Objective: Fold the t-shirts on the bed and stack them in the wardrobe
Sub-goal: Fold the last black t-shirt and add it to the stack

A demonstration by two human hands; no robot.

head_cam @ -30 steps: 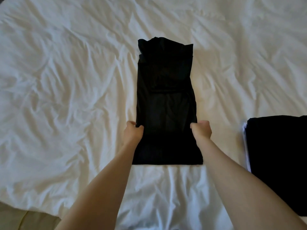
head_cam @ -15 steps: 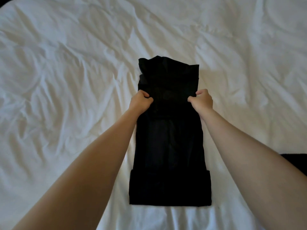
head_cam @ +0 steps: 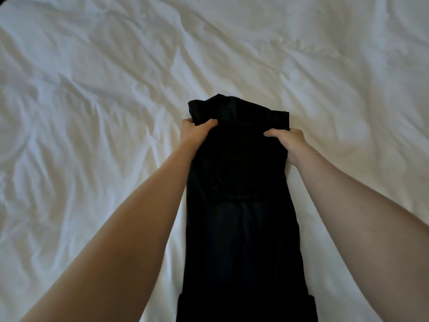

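Now the left hand [head_cam: 195,133] and the right hand [head_cam: 287,142] each pinch a far corner of the soft black t-shirt [head_cam: 241,228], folded into a long strip on the rumpled white bed [head_cam: 92,112]: light, limp cloth, I'd judge, best held at both corners so it folds square.

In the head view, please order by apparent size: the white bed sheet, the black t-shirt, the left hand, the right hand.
1. white bed sheet, filling most of the picture.
2. black t-shirt.
3. left hand and right hand, each gripping the t-shirt: they look alike, so not ranked.
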